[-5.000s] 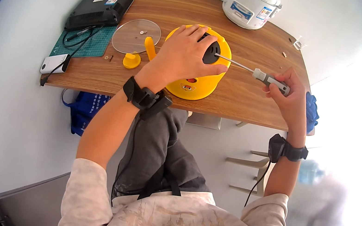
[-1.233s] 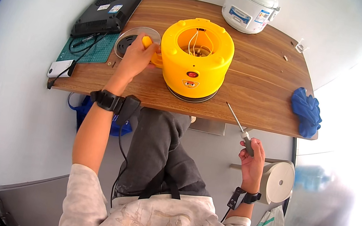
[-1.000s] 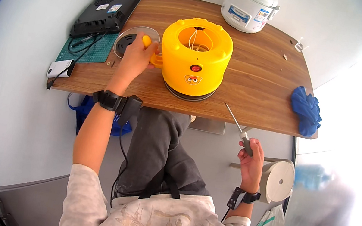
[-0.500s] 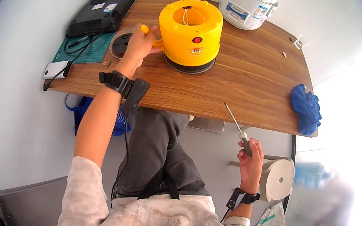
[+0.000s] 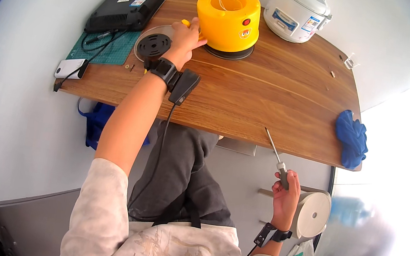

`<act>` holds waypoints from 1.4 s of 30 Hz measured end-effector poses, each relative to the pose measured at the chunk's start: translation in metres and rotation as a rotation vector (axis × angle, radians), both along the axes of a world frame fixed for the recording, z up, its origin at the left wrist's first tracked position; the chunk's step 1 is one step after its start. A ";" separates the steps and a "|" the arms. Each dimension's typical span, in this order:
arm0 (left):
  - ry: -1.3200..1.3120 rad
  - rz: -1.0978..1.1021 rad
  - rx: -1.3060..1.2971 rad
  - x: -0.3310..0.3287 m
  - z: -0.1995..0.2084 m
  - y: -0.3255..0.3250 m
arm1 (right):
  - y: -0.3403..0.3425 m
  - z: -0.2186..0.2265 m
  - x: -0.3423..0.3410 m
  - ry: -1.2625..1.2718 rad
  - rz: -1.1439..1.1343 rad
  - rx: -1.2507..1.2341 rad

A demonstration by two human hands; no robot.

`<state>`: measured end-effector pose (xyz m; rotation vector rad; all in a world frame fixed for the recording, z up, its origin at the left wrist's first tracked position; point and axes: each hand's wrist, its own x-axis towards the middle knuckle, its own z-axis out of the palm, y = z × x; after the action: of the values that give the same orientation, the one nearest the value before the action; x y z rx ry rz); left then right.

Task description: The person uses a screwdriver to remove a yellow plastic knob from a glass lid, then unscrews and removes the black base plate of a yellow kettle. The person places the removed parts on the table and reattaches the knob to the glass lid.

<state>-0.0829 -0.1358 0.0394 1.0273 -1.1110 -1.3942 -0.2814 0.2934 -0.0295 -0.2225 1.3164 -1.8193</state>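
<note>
- Yellow plastic is what my left hand point(image 5: 185, 37) is resting against: the open-topped cooker point(image 5: 228, 19), standing upright toward the back of the counter point(image 5: 272, 101), with my fingers curled at its lower left side where the body meets its dark base, a grip that suits steadying or sliding it.
- I cannot tell whether that hand is actually clamping the cooker or only pressing on it, since my knuckles are hiding the contact.
- I am holding my right hand point(image 5: 286, 196) low, off the counter's front edge and well apart from the cooker, closed around the handle of a screwdriver point(image 5: 276, 157) whose shaft is pointing up toward the counter; held there, the tip is staying out of the way of my left arm.
- Just beside my left wrist a round clear lid point(image 5: 152, 46) with a black centre is lying flat, close enough to reach.
- Behind the lid a black hotplate point(image 5: 128, 5) is sitting partly on a green cutting mat point(image 5: 105, 49), with its cord looping over the mat.
- A white rice cooker point(image 5: 297, 10) is standing just beside the yellow one, at the back.
- A blue cloth point(image 5: 350, 139) is bunched at the right end of the counter.
</note>
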 end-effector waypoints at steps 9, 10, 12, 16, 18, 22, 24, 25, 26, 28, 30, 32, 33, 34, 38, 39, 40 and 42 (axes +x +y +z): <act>-0.180 -0.094 -0.051 0.003 -0.001 0.002 | -0.015 0.023 0.002 0.007 0.042 -0.015; -0.229 -0.103 -0.062 0.004 0.002 0.007 | -0.022 0.029 0.001 0.008 0.054 -0.012; -0.275 -0.140 -0.045 0.014 0.007 0.014 | -0.037 0.040 -0.003 -0.001 0.090 -0.037; -0.567 -0.139 -0.269 0.056 0.015 0.020 | -0.077 0.062 -0.014 0.008 0.154 -0.172; -0.793 -0.070 -0.378 0.089 0.024 0.023 | -0.108 0.074 -0.019 0.051 0.172 -0.216; -1.213 -0.082 -0.537 0.136 0.035 0.023 | -0.183 0.085 -0.029 0.252 0.171 -0.228; -1.297 -0.174 -0.438 0.149 0.040 0.020 | -0.226 0.082 -0.025 0.407 0.119 -0.214; -1.335 -0.222 -0.390 0.150 0.043 0.019 | -0.249 0.075 -0.030 0.463 0.076 -0.222; -1.322 -0.242 -0.360 0.147 0.042 0.017 | -0.271 0.063 -0.037 0.524 0.027 -0.225; -1.383 -0.237 -0.413 0.149 0.029 0.013 | -0.297 0.052 -0.037 0.566 -0.024 -0.225; -1.441 -0.242 -0.439 0.149 0.023 0.009 | -0.309 0.047 -0.039 0.547 -0.045 -0.192; -1.523 -0.222 -0.477 0.147 0.023 0.004 | -0.314 0.039 -0.047 0.532 -0.020 -0.181; -1.559 -0.214 -0.497 0.145 0.021 0.002 | -0.314 0.038 -0.050 0.530 -0.009 -0.172; -1.557 -0.226 -0.499 0.145 0.019 0.001 | -0.313 0.036 -0.050 0.488 0.021 -0.160; -1.545 -0.254 -0.492 0.145 0.018 0.002 | -0.309 0.031 -0.056 0.327 0.129 -0.143; -1.543 -0.257 -0.482 0.144 0.020 0.005 | -0.309 0.030 -0.059 0.285 0.155 -0.146; -1.509 -0.253 -0.470 0.143 0.023 0.006 | -0.309 0.029 -0.062 0.251 0.161 -0.163; -1.442 -0.248 -0.448 0.140 0.031 0.008 | -0.309 0.029 -0.070 0.181 0.170 -0.196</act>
<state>0.0574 -0.1277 0.0706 1.5772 -2.4835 -0.3076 -0.3512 -0.0152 -0.0004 -0.5995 1.1999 -1.8142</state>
